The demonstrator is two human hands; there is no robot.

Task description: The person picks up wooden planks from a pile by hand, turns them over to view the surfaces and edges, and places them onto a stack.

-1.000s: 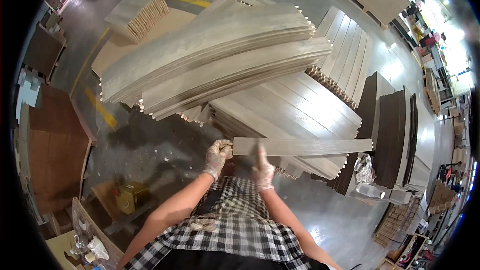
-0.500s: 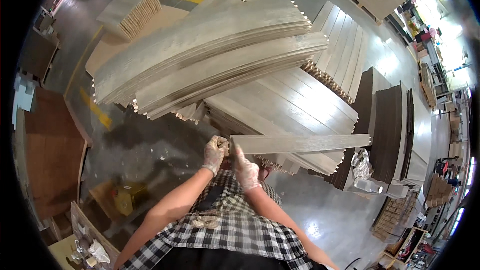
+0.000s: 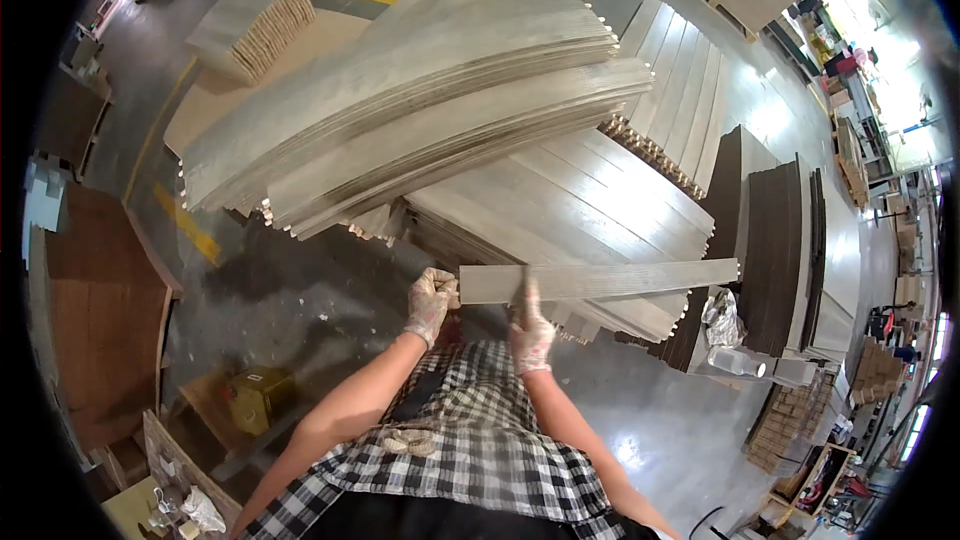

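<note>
A narrow grey-brown wooden plank [image 3: 620, 281] lies crosswise in front of me, its right part over a stack of similar planks [image 3: 570, 202]. My gloved left hand [image 3: 432, 302] is closed at the plank's left end, thumb and fingers pinching it. Against the plank's near edge, a little to the right, is my gloved right hand [image 3: 533, 335]. Its fingers reach up over the plank's face, slightly blurred, with a small dark streak at their tips. Whatever they hold is too small to name. Both gloves are pale with reddish patches.
Two fanned plank piles [image 3: 440, 110] lie across the stack beyond my hands. Darker boards [image 3: 775, 250] stand to the right, near a clear plastic bottle [image 3: 736, 362] and a crumpled plastic wrapping [image 3: 721, 318]. A brown panel [image 3: 105, 310] and a yellow box [image 3: 262, 400] are at left.
My right hand has slid rightward along the plank, away from its left end. My left hand keeps its hold there. The plank's face has turned slightly more toward view.
</note>
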